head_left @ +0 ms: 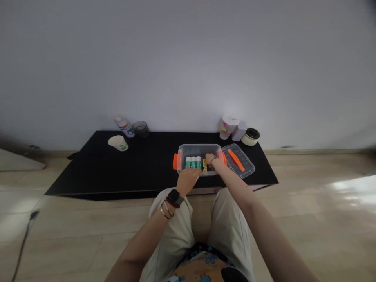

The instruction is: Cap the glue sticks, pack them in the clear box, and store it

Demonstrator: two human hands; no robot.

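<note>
We record the left hand (188, 181) at the near wall of a clear plastic storage box (199, 149), its fingers reaching toward the rim. The hand is neither spread wide nor tightly clenched. We cannot tell whether it grips the wall or only rests against it. A black wristwatch (175, 196) and thin bracelets (166, 209) sit on the wrist behind this hand.

The right hand (209, 158) is inside the box, at the far side of the contents from the left hand, with its fingers curled downward. The fingers are hidden by the hand's own back, so we cannot tell whether it is grasping anything.

Just left of the right hand, three green-and-white glue sticks (193, 162) lie together in the box. A small yellow object (205, 165) touches the right hand's near side; its kind is unclear at this resolution. Orange latches (175, 161) mark the box end farthest left of both hands.

Right of the right hand, the box's clear lid (246, 166), with an orange strip (236, 159), lies on a black low table (88, 176), beside the box. Farther ahead, well beyond the right hand, stand a printed cup (228, 126) and a roll of tape (250, 136). Well left of both hands are a paper cup (118, 143) and a spray bottle (125, 127).
</note>
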